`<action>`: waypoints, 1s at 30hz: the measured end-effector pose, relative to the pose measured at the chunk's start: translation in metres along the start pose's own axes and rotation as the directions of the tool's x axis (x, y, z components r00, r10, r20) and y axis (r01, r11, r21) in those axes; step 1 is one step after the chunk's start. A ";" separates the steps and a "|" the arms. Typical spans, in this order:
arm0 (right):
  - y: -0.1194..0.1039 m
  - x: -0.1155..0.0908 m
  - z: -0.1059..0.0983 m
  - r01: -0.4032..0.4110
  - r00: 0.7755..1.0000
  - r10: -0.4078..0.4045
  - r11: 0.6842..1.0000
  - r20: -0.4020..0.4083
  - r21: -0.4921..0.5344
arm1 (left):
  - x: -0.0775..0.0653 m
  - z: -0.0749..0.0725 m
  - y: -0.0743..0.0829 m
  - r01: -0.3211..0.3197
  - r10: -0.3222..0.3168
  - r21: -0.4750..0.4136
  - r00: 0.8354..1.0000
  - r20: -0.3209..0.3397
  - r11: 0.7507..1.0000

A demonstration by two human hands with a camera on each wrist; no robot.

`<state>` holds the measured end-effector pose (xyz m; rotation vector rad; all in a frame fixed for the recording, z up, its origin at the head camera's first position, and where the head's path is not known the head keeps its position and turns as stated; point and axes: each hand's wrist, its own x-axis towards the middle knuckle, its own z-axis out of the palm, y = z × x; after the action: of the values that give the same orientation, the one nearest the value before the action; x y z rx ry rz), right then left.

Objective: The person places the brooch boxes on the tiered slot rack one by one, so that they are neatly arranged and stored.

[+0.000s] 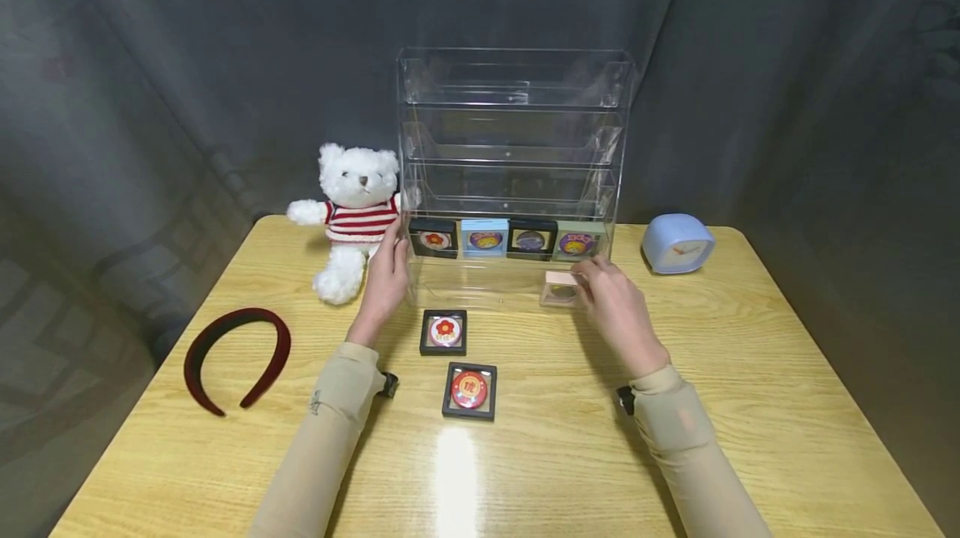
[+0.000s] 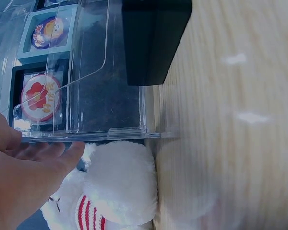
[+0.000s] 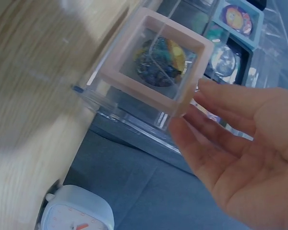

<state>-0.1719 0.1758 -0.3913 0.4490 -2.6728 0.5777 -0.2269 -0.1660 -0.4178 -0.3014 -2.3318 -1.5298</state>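
My right hand (image 1: 619, 313) pinches one side of a small pink square display frame (image 3: 115, 76) between thumb and fingers. A dark, round, partly yellow piece shows through its window. The frame is at the lowest tier of a clear acrylic display rack (image 1: 512, 163), toward its right end. Beside the rack's left side panel, my left hand (image 1: 384, 276) rests with its fingers (image 2: 43, 151) along the panel. On the tier above stand a black frame (image 1: 433, 239), a light blue frame (image 1: 484, 225), another black frame (image 1: 532, 226) and a pale green frame (image 1: 581, 230).
Two black badge frames, one with a red flower (image 1: 445, 328) and one with a red disc (image 1: 470, 389), lie before the rack. A white teddy bear (image 1: 362, 221) sits left of it. A dark red headband (image 1: 277, 355) lies left; a blue clock (image 1: 677, 244) stands right.
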 end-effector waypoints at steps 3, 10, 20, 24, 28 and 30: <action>-0.002 0.000 -0.004 -0.022 0.999 0.022 1.000 0.034 -0.003 | 0.000 0.000 0.000 0.004 -0.004 -0.003 1.000 0.004 1.000; -0.007 0.001 -0.011 -0.038 0.998 0.036 0.999 0.060 0.022 | 0.000 0.000 -0.001 0.005 -0.005 -0.008 1.000 0.001 1.000; -0.011 0.001 -0.016 -0.023 0.998 0.018 0.996 0.061 0.084 | 0.000 -0.001 0.000 -0.012 0.012 -0.007 1.000 0.000 1.000; -0.012 0.001 -0.017 -0.025 0.998 0.018 0.994 0.066 0.102 | 0.002 0.001 -0.012 -0.048 0.047 -0.038 0.999 -0.016 0.998; -0.016 0.002 -0.018 -0.016 0.997 0.008 0.994 0.075 0.111 | 0.002 0.002 -0.014 -0.063 0.061 -0.044 0.998 -0.025 0.997; -0.018 0.002 -0.018 -0.003 0.997 -0.006 0.993 0.077 0.118 | 0.002 0.002 -0.013 -0.064 0.063 -0.040 0.998 -0.025 0.997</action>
<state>-0.1618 0.1673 -0.3693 0.5160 -2.7203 0.7356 -0.2341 -0.1697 -0.4289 -0.3616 -2.2536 -1.5440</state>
